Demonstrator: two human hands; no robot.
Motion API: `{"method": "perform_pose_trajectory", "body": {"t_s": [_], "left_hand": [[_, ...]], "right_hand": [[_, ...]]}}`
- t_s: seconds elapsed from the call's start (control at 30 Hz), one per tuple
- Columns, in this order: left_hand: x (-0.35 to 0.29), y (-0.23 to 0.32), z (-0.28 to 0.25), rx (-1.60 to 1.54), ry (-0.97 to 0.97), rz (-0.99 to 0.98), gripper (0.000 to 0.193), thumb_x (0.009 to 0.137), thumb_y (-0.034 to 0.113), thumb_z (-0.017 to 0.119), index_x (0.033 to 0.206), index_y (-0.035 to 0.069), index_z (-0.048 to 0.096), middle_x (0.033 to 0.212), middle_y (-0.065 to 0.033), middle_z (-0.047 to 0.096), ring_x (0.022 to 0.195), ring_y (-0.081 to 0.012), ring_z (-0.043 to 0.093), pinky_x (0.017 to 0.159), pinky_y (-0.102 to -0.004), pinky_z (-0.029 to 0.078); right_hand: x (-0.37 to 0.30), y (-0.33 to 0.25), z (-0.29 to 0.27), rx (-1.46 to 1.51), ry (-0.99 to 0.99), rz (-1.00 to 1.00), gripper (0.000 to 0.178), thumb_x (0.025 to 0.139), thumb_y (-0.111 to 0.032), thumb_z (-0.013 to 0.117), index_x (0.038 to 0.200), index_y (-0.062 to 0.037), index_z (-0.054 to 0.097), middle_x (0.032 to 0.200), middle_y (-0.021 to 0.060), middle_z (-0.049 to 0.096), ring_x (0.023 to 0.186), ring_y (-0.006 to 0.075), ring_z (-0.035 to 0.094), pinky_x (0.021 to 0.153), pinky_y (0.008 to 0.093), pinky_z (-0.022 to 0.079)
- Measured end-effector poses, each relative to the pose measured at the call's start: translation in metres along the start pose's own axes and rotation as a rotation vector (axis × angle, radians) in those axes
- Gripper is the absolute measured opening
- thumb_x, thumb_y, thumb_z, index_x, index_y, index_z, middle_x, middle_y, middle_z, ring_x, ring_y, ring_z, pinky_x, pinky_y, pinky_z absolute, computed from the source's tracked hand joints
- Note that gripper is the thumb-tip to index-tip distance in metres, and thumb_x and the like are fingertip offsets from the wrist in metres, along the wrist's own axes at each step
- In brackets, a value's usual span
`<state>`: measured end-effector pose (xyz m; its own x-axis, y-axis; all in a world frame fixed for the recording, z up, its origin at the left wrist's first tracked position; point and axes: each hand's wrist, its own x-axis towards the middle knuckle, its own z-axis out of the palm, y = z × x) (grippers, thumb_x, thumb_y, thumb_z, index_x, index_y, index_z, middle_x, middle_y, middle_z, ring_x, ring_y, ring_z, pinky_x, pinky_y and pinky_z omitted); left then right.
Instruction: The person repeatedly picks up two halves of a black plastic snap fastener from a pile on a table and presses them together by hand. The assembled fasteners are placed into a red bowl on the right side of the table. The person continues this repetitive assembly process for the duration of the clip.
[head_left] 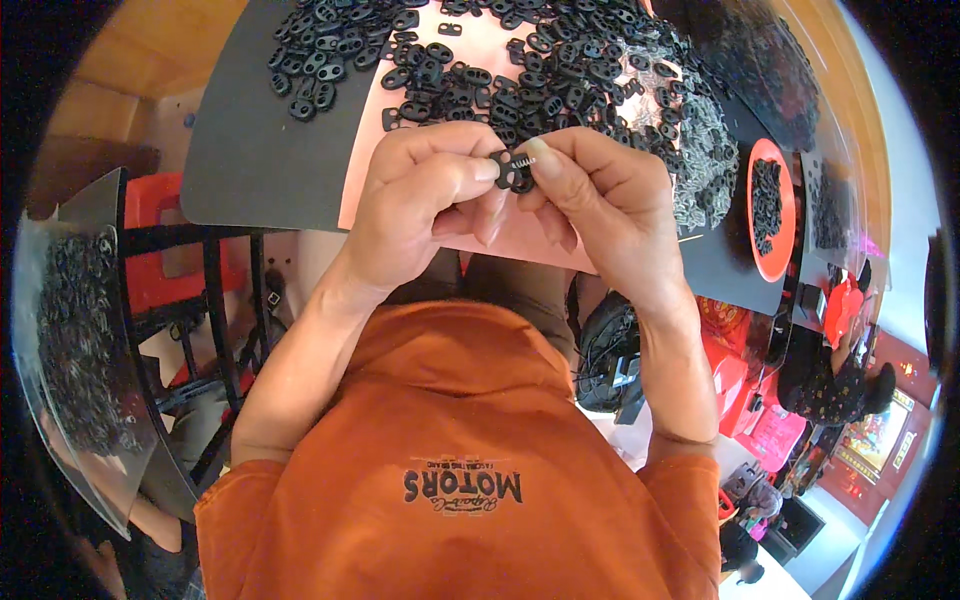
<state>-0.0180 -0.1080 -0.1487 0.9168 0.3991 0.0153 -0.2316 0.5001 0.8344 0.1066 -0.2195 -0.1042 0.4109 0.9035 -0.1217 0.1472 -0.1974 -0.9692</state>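
Above the near edge of the table, my left hand (415, 200) pinches a small black plastic cord lock (517, 182) between thumb and fingertips. My right hand (620, 205) is closed at the other side of it, with a small metal spring (523, 162) between its thumb and the cord lock. The spring lies sideways and meets the black piece; how deep it sits inside cannot be made out. Just beyond both hands spreads a heap of black cord lock parts (460, 95). Beside my right hand lies a pile of loose metal springs (708, 170).
A pink sheet (362, 165) covers part of the black tabletop (262, 165). An orange-red plate (785, 225) of small black parts stands at the right. Clear bags of black parts are at the left (80, 340) and far right (765, 85). Another person (835, 375) is at the right.
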Motion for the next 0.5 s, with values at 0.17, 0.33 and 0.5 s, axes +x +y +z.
{"method": "perform_pose_trajectory", "body": {"t_s": [0.17, 0.33, 0.5], "left_hand": [[0.001, -0.002, 0.0, 0.005, -0.009, 0.021, 0.02, 0.08, 0.013, 0.044, 0.067, 0.001, 0.053, 0.058, -0.0042, 0.054, 0.044, -0.0029, 0.035, 0.04, -0.0184, 0.023], [0.0, -0.002, 0.0, 0.006, -0.005, 0.026, 0.02, 0.08, 0.013, 0.044, 0.067, 0.001, 0.054, 0.058, -0.0045, 0.055, 0.044, -0.0029, 0.035, 0.04, -0.0184, 0.023], [0.001, -0.006, 0.0, 0.004, -0.008, 0.046, 0.02, 0.08, 0.013, 0.044, 0.068, 0.001, 0.054, 0.059, -0.0043, 0.055, 0.045, -0.0027, 0.036, 0.04, -0.0181, 0.024]], "right_hand": [[0.0, 0.0, -0.003, 0.009, -0.024, 0.022, 0.02, 0.089, -0.016, 0.054, 0.086, 0.0017, 0.061, 0.06, -0.003, 0.052, 0.054, 0.0018, 0.044, 0.045, 0.0196, 0.035], [-0.001, 0.002, -0.001, 0.036, -0.007, 0.029, 0.02, 0.089, -0.016, 0.054, 0.087, 0.0019, 0.06, 0.062, -0.0021, 0.053, 0.056, 0.0021, 0.045, 0.046, 0.0194, 0.037], [-0.005, 0.005, 0.007, 0.002, 0.083, -0.036, 0.018, 0.087, -0.015, 0.056, 0.087, 0.0017, 0.06, 0.064, -0.0016, 0.055, 0.059, 0.0024, 0.047, 0.05, 0.0194, 0.038]]}}
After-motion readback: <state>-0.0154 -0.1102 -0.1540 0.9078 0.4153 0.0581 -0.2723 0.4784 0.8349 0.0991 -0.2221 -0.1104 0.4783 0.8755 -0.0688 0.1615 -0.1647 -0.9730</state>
